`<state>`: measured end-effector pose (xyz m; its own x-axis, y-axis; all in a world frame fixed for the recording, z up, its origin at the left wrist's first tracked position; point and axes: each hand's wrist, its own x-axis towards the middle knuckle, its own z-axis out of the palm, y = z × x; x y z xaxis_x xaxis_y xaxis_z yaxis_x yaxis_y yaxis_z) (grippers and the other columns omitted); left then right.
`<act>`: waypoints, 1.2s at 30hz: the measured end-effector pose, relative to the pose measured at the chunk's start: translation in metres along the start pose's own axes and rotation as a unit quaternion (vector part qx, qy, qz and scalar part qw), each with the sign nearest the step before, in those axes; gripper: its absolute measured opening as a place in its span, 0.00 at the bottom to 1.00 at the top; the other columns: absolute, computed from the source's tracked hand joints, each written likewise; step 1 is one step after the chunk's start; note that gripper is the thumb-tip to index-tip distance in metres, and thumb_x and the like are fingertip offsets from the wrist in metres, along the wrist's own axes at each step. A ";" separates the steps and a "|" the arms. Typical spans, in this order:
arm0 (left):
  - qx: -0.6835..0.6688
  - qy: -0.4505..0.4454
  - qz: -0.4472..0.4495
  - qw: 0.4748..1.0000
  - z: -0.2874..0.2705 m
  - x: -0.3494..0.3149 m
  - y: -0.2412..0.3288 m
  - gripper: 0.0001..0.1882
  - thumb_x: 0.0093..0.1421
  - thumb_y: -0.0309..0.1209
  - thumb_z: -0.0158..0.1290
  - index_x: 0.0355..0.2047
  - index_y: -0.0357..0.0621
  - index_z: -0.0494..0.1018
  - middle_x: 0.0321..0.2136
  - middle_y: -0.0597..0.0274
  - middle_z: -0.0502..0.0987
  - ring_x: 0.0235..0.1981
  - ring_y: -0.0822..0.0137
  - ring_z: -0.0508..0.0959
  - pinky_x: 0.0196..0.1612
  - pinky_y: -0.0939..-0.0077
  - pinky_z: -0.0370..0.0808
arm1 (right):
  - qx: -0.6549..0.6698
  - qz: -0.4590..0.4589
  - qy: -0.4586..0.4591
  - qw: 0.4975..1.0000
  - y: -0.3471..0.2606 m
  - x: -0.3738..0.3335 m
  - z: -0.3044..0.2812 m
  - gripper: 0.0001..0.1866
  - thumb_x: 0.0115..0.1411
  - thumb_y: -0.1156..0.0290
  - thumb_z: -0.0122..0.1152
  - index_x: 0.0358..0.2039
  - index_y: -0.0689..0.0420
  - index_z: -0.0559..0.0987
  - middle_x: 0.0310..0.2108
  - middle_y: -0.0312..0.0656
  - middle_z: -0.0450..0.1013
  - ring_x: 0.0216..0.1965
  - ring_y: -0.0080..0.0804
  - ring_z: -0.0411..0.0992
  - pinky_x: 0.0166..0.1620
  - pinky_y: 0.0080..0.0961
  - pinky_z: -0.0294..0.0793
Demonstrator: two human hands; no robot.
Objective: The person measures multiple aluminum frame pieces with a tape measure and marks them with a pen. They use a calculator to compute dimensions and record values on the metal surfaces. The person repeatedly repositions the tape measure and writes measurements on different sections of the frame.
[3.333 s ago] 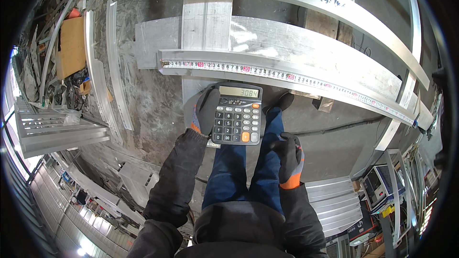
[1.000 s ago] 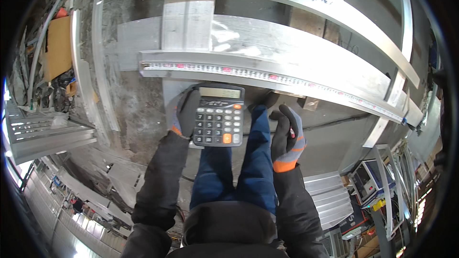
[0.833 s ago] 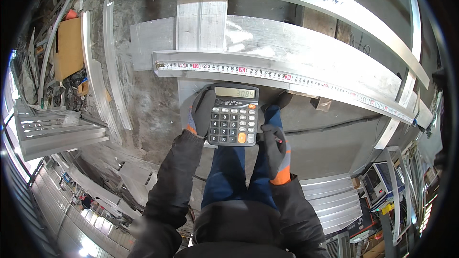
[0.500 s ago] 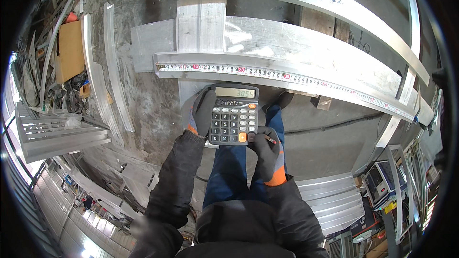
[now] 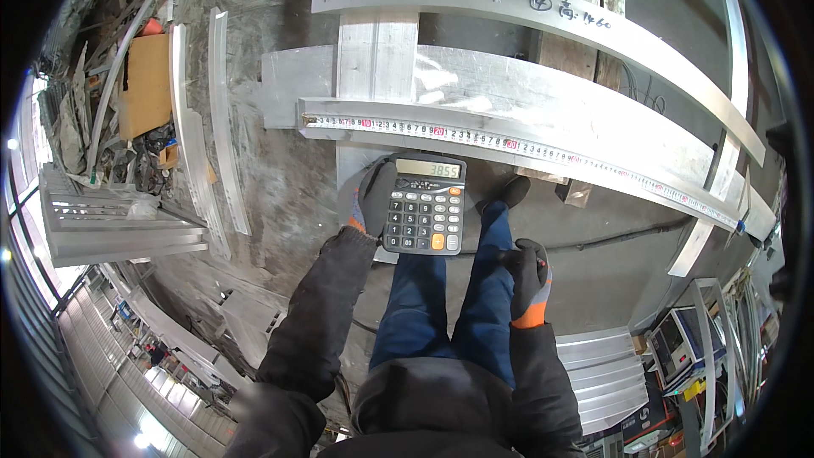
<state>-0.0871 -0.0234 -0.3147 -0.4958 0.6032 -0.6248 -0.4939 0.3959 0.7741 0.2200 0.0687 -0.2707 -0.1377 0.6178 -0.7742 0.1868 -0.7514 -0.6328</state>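
Note:
In my gloved left hand (image 5: 373, 191) is a dark desk calculator (image 5: 426, 208), gripped by its left side with the keys facing up and digits lit on its display. To the right of it, my gloved right hand (image 5: 530, 276) is curled above my right leg, apart from the calculator. A slim pen (image 5: 540, 264) with a reddish end barely shows between its fingers. Beyond the calculator, an extended tape measure (image 5: 475, 136) lies along a long metal angle bar (image 5: 407, 110). The bar stretches from the middle toward the right.
A curved-looking metal strip (image 5: 475, 2) with handwriting lies farther off, across a wide metal channel (image 5: 377, 51). At left are long metal profiles (image 5: 225, 119), a brown board (image 5: 146, 85) and a slatted metal piece (image 5: 119, 233). Ribbed metal sheets (image 5: 598, 373) lie at lower right, near a dark box (image 5: 674, 335).
My right hand has moved right, away from the calculator's keys, with the pen. The digits on the display have changed. The whole view has shifted slightly.

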 end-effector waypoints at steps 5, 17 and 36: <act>0.043 0.016 0.039 0.998 -0.001 -0.003 0.000 0.21 0.75 0.42 0.52 0.57 0.39 0.78 0.48 0.62 0.82 0.47 0.73 0.78 0.51 0.73 0.78 | -0.037 0.014 -0.021 0.999 0.005 -0.004 -0.019 0.16 0.77 0.64 0.49 0.53 0.62 0.77 0.37 0.46 0.82 0.40 0.31 0.80 0.50 0.29 0.79; -0.048 0.027 0.018 0.998 -0.026 0.017 -0.042 0.23 0.76 0.43 0.48 0.59 0.37 0.76 0.50 0.58 0.83 0.47 0.68 0.82 0.53 0.70 0.80 | -0.053 -0.025 -0.050 0.997 -0.017 -0.007 -0.087 0.18 0.78 0.62 0.47 0.53 0.64 0.77 0.36 0.48 0.82 0.39 0.34 0.81 0.51 0.32 0.79; -0.070 0.053 -0.007 0.996 -0.021 0.014 -0.034 0.20 0.74 0.39 0.52 0.57 0.36 0.77 0.47 0.61 0.83 0.44 0.72 0.81 0.48 0.74 0.79 | -0.137 -0.134 0.036 0.981 -0.080 0.016 -0.067 0.06 0.70 0.77 0.58 0.43 0.64 0.81 0.33 0.40 0.80 0.36 0.21 0.76 0.42 0.20 0.75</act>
<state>-0.0927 -0.0432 -0.3525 -0.5572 0.5185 -0.6486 -0.5924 0.2991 0.7481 0.2686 0.1536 -0.2316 -0.1497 0.8074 -0.5707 0.4087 -0.4751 -0.7792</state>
